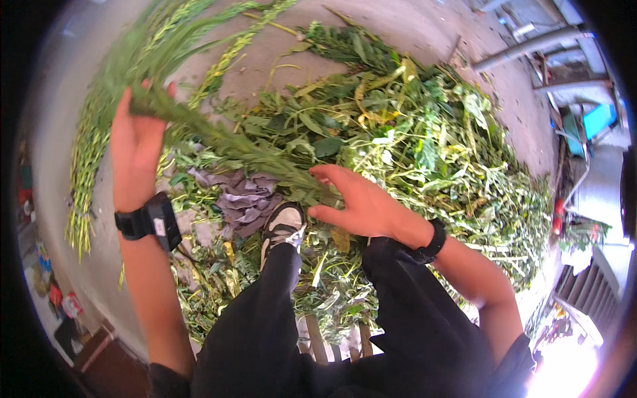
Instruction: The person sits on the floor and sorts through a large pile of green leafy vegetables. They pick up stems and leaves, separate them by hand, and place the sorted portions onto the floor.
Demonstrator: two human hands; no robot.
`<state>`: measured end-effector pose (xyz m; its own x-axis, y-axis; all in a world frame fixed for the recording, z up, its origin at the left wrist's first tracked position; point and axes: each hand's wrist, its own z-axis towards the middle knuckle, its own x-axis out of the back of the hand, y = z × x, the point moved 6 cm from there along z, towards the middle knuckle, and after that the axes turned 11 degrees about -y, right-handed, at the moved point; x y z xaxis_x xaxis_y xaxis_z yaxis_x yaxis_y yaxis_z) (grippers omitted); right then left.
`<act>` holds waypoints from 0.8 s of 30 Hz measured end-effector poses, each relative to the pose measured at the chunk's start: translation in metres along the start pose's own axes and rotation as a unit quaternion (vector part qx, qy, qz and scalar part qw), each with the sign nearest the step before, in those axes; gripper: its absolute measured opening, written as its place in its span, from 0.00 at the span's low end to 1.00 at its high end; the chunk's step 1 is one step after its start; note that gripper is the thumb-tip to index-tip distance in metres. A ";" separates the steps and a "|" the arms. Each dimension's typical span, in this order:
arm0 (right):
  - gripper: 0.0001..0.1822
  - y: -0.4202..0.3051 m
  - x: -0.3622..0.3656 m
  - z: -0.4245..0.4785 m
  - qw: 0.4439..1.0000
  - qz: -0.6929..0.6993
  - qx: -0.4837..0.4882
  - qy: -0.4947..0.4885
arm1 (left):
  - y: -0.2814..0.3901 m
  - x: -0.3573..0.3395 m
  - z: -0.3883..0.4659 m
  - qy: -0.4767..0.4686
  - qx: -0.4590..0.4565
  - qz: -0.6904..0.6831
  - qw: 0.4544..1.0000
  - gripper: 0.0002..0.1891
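A bundle of green plant stalks (239, 144) slants across the view, blurred at its upper left end. My left hand (139, 144) grips it near that end, with fingertips showing past the stems. Around the lower right end, the thumb and forefinger of my right hand (366, 206) are spread apart. Whether its hidden fingers hold the stems cannot be made out. Below and to the right lies a broad heap of loose green leaves (423, 149), some yellowed. More long stalks set with pods (82, 199) lie on the floor at the left.
A crumpled greyish-purple cloth or paper (246, 199) lies among leaves beside my shoe (286, 224). Wooden slats (316, 338) show between my legs. Wooden framing (527, 47) and a blue object (598, 121) stand at the right. A brown box-like object (114, 368) is at the lower left.
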<state>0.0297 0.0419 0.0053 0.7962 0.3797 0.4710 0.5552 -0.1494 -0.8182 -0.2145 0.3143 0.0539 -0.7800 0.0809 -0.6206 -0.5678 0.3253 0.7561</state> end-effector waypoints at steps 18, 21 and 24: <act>0.16 0.211 -0.050 -0.241 0.941 -0.130 -0.308 -0.052 | -0.023 0.196 0.085 0.049 0.090 -0.008 0.995 0.20; 0.13 0.172 -0.019 -0.218 0.938 -0.095 -0.331 -0.040 | 0.009 0.260 0.111 0.074 0.056 0.041 0.995 0.22; 0.12 0.118 0.019 -0.205 0.962 -0.097 -0.248 0.055 | 0.038 0.323 0.121 0.153 0.086 0.013 0.984 0.23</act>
<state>0.1600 -0.1553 -0.0149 0.6711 0.3505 0.6533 0.7213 -0.5123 -0.4661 -0.4562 0.4667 -0.1433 -0.8519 -0.1875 -0.4890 -0.5132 0.4846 0.7084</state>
